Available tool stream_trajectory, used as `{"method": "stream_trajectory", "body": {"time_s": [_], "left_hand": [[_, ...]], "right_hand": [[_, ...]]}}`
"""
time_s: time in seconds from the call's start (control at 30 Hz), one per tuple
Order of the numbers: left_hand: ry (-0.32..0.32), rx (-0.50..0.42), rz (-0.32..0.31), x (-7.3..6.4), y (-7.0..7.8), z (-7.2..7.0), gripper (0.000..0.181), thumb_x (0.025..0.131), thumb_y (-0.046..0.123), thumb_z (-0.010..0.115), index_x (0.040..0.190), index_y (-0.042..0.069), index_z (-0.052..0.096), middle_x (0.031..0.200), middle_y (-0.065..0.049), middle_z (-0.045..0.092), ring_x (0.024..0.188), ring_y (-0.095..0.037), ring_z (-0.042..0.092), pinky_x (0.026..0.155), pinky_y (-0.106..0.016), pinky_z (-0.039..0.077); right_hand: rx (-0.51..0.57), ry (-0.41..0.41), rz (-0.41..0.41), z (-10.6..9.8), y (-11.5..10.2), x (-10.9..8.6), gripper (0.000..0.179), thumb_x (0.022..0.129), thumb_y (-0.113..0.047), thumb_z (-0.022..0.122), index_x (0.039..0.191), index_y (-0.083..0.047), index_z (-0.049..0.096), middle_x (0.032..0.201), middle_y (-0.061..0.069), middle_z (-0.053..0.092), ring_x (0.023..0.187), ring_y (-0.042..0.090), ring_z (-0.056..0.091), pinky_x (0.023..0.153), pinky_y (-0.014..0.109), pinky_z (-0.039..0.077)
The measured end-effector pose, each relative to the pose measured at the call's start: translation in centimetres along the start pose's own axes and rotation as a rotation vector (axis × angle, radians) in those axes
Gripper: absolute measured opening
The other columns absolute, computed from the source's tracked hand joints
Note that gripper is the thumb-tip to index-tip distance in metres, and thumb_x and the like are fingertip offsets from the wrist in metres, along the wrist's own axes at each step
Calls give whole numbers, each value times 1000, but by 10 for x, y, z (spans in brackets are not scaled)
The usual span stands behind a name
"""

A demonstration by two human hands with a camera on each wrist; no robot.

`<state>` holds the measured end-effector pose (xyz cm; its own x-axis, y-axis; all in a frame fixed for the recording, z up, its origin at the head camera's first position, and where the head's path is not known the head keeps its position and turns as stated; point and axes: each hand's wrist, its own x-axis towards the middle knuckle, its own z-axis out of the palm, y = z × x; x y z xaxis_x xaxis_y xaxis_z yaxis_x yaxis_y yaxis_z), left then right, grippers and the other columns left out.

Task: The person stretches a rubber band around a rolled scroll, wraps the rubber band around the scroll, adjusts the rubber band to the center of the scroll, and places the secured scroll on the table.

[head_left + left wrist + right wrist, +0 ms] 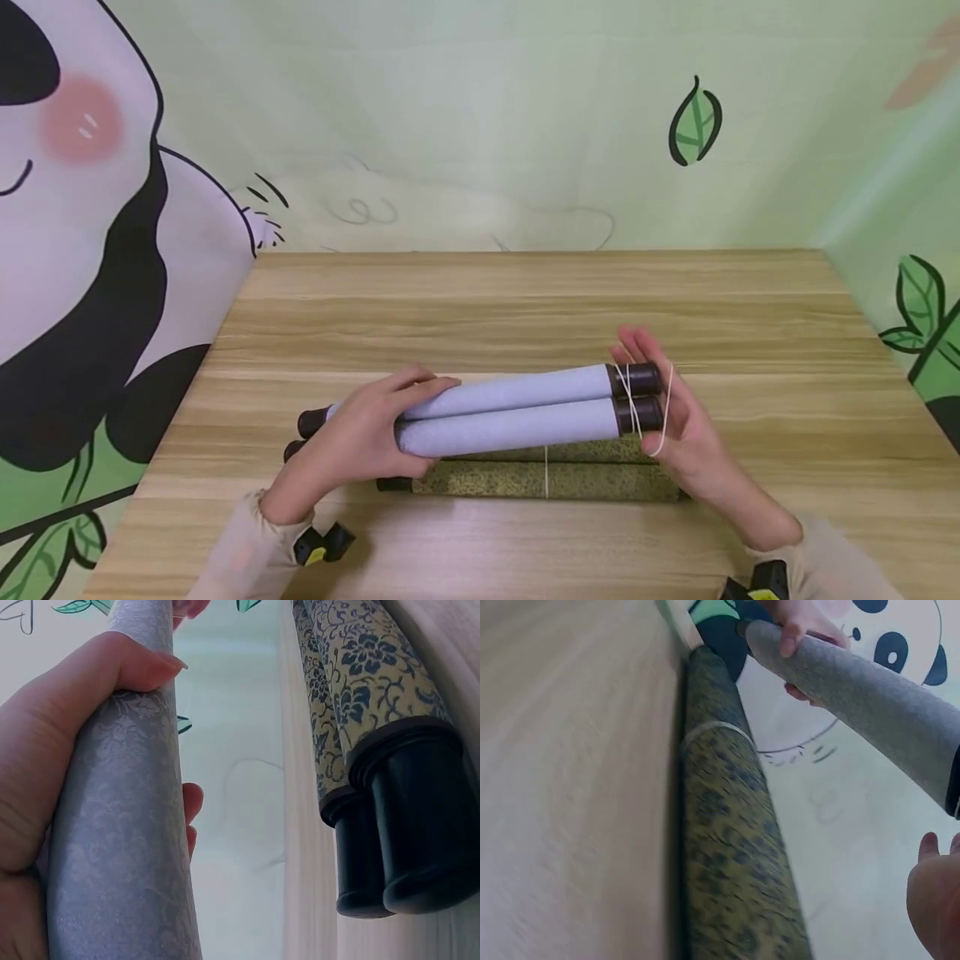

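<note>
My left hand grips a pair of pale blue-grey scrolls near their left ends, raised above the table. Their patterned cloth backing shows up close in the left wrist view. At the right end, a thin white elastic band crosses the dark end knobs. A loop of it stretches to my right hand, whose thumb hooks it while the other fingers extend behind the knobs. Below lie two gold-and-dark floral scrolls, tied with a pale band.
The wood-grain table reaches back to a wall cloth printed with a panda and leaves. Black wrist mounts sit at both sleeves. In the left wrist view, the floral scrolls' black knobs stick out close by.
</note>
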<state>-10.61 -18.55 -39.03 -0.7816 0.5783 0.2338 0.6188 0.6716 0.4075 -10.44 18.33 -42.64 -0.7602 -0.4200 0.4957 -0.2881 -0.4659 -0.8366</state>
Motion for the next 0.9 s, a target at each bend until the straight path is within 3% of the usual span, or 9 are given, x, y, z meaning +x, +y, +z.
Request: {"method": "stream_trajectory", "body": {"time_s": [0.23, 0.33, 0.67, 0.9], "left_hand": [[4, -49, 6, 0, 2, -2, 84, 60, 29, 86, 138, 29, 57, 124, 5, 60, 95, -9, 60, 77, -26, 54], [11, -72, 13, -1, 4, -1, 84, 59, 28, 86, 138, 28, 58, 123, 5, 61, 95, -9, 61, 77, -26, 54], [15, -142, -1, -1, 4, 1, 81, 59, 32, 88, 135, 28, 60, 122, 5, 63, 99, -10, 62, 81, -28, 56], [19, -173, -27, 0, 6, 4, 80, 60, 32, 88, 136, 29, 60, 124, 2, 63, 101, -12, 63, 83, -29, 56]], "right_hand": [[280, 0, 62, 15, 3, -4, 85, 97, -17, 61, 159, -3, 4, 168, 7, 10, 155, 13, 16, 123, 22, 24], [336, -17, 69, 23, 2, -5, 84, 98, -18, 58, 159, -4, 1, 169, 7, 7, 156, 12, 12, 124, 22, 22], [405, -65, 43, 34, -8, 0, 84, 97, -1, 51, 158, -5, -6, 169, 8, -1, 156, 15, 10, 125, 26, 21], [405, 21, 49, 29, -7, 1, 98, 93, -23, 66, 160, -16, -4, 169, 1, 2, 154, 13, 17, 122, 26, 28]]}}
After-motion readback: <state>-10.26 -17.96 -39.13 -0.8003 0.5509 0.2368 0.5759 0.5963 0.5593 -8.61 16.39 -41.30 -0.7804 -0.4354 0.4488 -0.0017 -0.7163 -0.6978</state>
